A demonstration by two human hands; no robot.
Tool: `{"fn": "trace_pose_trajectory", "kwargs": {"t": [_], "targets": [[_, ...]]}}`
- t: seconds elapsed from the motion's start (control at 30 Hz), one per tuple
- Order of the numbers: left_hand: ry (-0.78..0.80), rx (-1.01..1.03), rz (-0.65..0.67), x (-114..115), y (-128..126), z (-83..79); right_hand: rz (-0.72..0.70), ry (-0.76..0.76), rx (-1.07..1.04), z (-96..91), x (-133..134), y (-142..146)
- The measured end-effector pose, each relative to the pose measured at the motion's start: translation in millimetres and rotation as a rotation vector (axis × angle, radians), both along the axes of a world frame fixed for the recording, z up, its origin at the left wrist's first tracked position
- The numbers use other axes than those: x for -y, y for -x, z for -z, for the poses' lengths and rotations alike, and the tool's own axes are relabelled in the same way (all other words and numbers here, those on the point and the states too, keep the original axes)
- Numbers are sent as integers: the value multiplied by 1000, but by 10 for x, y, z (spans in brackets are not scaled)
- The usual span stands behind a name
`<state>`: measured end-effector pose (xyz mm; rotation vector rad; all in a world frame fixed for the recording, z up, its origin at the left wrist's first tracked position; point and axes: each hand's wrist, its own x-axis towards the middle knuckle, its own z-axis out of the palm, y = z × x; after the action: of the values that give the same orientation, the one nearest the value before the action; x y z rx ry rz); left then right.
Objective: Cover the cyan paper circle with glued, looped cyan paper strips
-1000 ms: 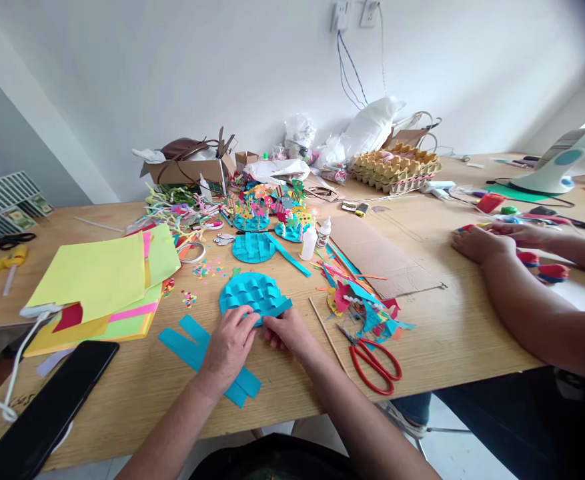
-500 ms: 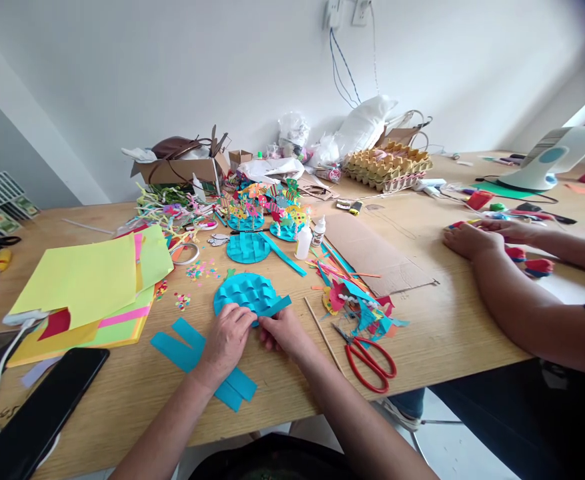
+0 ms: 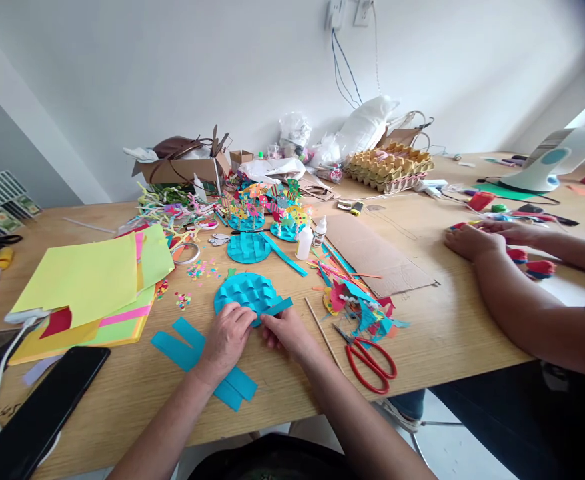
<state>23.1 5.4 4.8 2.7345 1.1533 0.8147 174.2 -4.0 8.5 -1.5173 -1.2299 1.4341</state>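
A round blue paper disc (image 3: 245, 288) covered in raised, wavy strips lies on the table in front of me. My left hand (image 3: 229, 333) rests at its lower edge, fingers closed on the disc's rim. My right hand (image 3: 282, 330) pinches a blue paper strip (image 3: 278, 306) that lies across the disc's lower right part. The fingertips of both hands are close together, and part of the strip is hidden behind them. More blue paper strips (image 3: 182, 350) lie crossed under and beside my left wrist.
Red-handled scissors (image 3: 372, 363) and a thin stick (image 3: 323, 333) lie at right, near paper scraps (image 3: 362, 307). Glue bottles (image 3: 303, 242) stand behind the disc. Coloured paper sheets (image 3: 82, 273) and a phone (image 3: 47, 407) are at left. A co-worker's hands (image 3: 477, 239) work at far right.
Almost nothing differs. Both hands hold nearly the same pose at the disc's lower edge, and the view has shifted very slightly.
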Motion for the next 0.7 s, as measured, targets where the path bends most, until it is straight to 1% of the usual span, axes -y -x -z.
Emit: {"fn": "trace_pose_trajectory", "kwargs": {"t": [0.2, 0.37, 0.47, 0.57, 0.7], "targets": [[-12, -19, -14, 4, 12, 5, 59, -93, 142, -10, 3, -117], [-26, -63, -26, -2, 22, 28, 132, -224, 329, -17, 31, -79], [-47, -85, -31, -2, 22, 31, 148, -284, 416, -12, 45, -44], [-56, -106, -39, 5, 19, 23, 132, -301, 451, -1, 46, -30], [-66, -125, -51, 21, 16, 16, 106, -287, 445, -5, 38, -26]]}}
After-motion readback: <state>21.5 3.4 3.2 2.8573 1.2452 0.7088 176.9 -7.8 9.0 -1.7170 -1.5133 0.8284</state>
